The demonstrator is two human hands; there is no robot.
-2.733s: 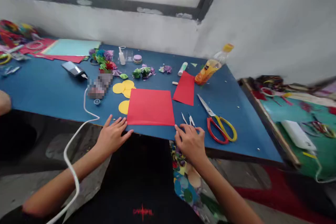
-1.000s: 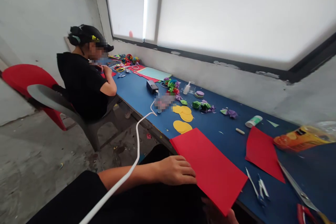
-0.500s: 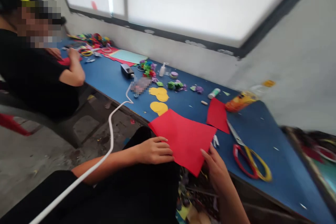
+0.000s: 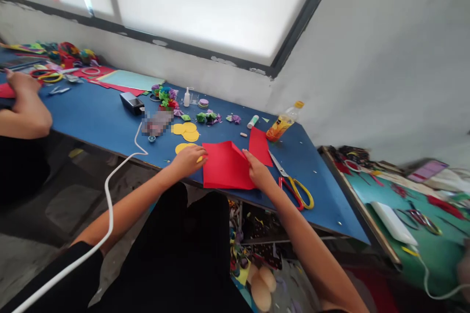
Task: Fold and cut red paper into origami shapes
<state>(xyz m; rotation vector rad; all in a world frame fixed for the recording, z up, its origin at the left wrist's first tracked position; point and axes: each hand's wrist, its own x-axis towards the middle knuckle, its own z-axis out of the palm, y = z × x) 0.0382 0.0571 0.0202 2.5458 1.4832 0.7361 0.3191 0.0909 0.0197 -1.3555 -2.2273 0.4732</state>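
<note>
- The red sheet [image 4: 223, 166] is at the front edge of the tabletop [image 4: 323, 176], between the two hands, with its far right part bent up off the flat.
- Right hand [image 4: 259, 171] looks like it's grasping the sheet's right edge, right by that raised bit.
- Left hand [image 4: 189, 160] has its fingertips up against the left edge; can't tell if it's really pinching or just resting there.
- So I'd call this step positioning or bending the paper. Next move seems to call for keeping the left edge steady and a light grip on the right, or it could crease crooked.
- Yellow discs [image 4: 190, 135] sit just past the left hand, so they could get nudged.
- Farther out: a smaller red piece [image 4: 259, 145] and scissors [image 4: 303, 193] to the right, then a tilted-looking bottle [image 4: 284, 124].
</note>
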